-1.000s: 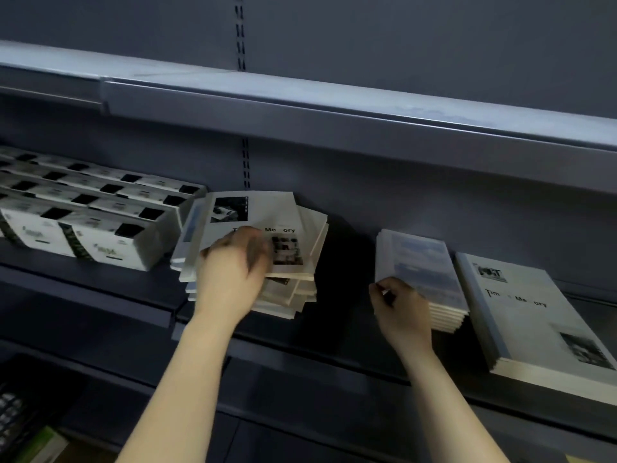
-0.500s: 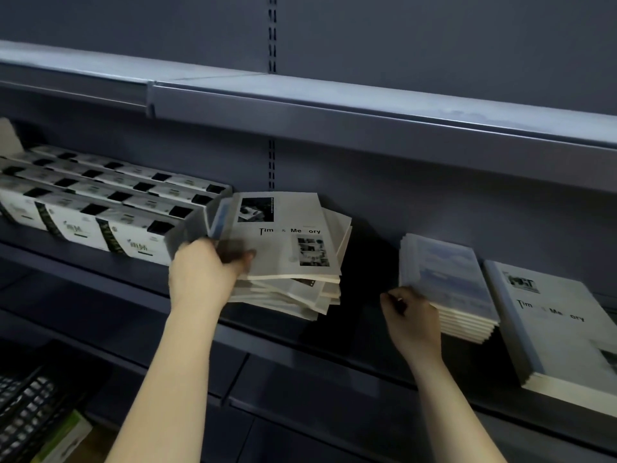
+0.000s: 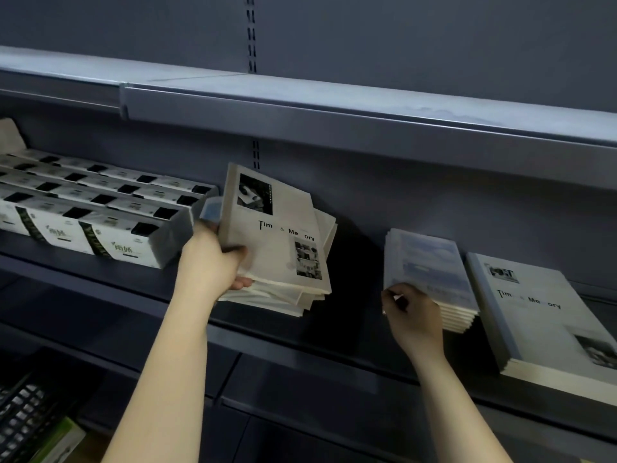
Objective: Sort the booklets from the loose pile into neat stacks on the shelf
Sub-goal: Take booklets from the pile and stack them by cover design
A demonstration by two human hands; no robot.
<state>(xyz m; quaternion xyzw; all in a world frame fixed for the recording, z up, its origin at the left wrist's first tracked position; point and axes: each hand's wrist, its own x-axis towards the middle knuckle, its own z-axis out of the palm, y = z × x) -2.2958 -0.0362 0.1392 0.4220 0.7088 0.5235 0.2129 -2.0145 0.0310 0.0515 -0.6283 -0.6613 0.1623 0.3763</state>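
Note:
A loose pile of cream booklets (image 3: pixel 302 294) lies askew on the dark shelf (image 3: pixel 334 335). My left hand (image 3: pixel 213 262) grips the top booklet (image 3: pixel 273 235), titled "Time & Memory", at its left edge and tilts it up off the pile; a blue-covered booklet (image 3: pixel 212 208) peeks out behind my fingers. To the right stands a neat stack of blue-covered booklets (image 3: pixel 430 275). My right hand (image 3: pixel 412 312) pinches that stack's front left corner. Further right lies a neat stack of "Time & Memory" booklets (image 3: pixel 541 315).
Rows of white boxed goods (image 3: pixel 93 208) fill the shelf's left part, right beside the loose pile. An upper shelf (image 3: pixel 334 108) overhangs. A gap of bare shelf separates the pile from the blue stack. Lower left shows a keyboard-like item (image 3: pixel 23 416).
My left hand shifted from lying on top of the pile to its left edge and has lifted the top booklet up at a tilt. My right hand stays at the blue stack's corner.

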